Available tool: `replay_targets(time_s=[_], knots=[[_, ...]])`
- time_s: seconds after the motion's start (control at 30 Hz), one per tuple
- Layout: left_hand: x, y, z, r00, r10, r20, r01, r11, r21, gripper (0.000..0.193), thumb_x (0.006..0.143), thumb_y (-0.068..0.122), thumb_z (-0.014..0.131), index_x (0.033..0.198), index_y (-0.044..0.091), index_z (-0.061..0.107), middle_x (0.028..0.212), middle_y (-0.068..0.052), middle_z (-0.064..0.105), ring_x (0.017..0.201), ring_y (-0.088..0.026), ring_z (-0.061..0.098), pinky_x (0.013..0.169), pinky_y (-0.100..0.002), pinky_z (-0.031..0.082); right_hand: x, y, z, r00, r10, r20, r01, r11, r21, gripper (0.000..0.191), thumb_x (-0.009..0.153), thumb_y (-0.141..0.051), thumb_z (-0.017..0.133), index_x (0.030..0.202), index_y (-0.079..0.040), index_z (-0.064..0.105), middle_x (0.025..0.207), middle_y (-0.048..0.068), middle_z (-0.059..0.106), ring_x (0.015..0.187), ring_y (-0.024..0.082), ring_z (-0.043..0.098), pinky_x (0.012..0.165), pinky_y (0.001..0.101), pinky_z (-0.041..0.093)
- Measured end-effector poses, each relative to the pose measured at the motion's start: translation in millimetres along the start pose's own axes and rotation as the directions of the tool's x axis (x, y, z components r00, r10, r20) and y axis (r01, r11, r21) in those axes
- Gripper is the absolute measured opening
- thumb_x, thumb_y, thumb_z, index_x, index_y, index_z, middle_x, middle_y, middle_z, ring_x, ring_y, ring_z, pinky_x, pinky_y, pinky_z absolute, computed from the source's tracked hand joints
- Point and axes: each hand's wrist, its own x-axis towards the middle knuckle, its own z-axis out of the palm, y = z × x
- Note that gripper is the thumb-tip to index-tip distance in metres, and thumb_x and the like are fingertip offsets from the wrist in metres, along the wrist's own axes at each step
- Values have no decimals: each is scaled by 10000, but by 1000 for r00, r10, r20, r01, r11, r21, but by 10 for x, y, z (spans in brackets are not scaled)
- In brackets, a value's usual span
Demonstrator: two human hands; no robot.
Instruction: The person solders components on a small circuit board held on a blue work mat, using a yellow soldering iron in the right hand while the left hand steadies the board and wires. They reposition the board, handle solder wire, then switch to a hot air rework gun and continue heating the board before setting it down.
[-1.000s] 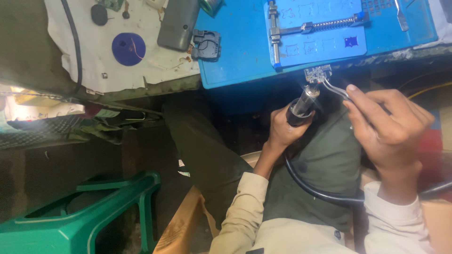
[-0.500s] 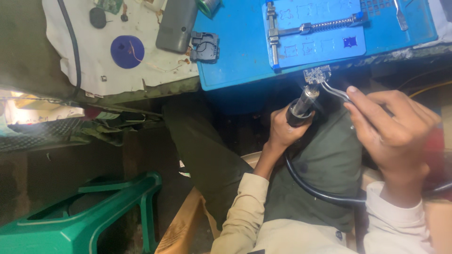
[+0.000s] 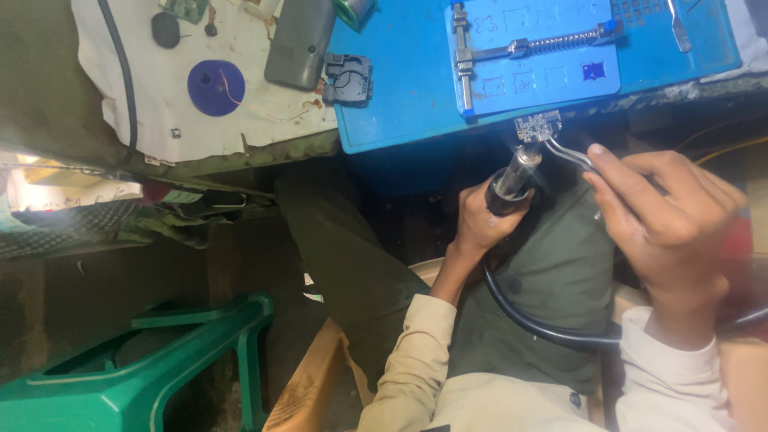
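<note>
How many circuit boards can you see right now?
2. One small board is held in tweezers by the right hand, above the hot-air nozzle in the left hand. A green board lies on the white cloth, top edge. Others may be hidden.

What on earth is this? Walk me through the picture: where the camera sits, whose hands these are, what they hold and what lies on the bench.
The camera sits on a person's head and looks down, so both hands are that person's own. The left hand grips a black hot-air tool with a metal nozzle; a black hose runs from it across the lap. The right hand holds tweezers, which pinch a small circuit board just off the bench edge, in front of the nozzle. On the bench lies a blue work mat bearing a metal board clamp. Left of it, a white cloth carries a purple disc and a grey device. A green plastic stool stands on the floor.
</note>
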Motion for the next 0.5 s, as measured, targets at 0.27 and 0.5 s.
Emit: replay_targets(time_s=[0.27, 0.5], knots=[[5, 3, -10, 1000, 9, 10, -9, 1000, 9, 321, 834, 122, 831, 1109, 28, 693, 889, -154, 727, 805, -300, 766, 721, -337, 581, 25, -2, 53, 1000, -5, -24, 5, 1000, -1, 322, 903, -34, 880, 1208, -77, 789, 928, 96, 674, 726, 258, 616, 605, 337, 447], [8, 22, -14, 1000, 17, 14, -17, 1000, 18, 305, 840, 110, 823, 1102, 26, 694, 883, -158, 722, 802, -306, 762, 714, -338, 576, 8, -40, 72, 1000, 5, -22, -5, 1000, 11, 175, 995, -35, 824, 1159, -34, 764, 882, 97, 691, 748, 248, 646, 658, 340, 474]])
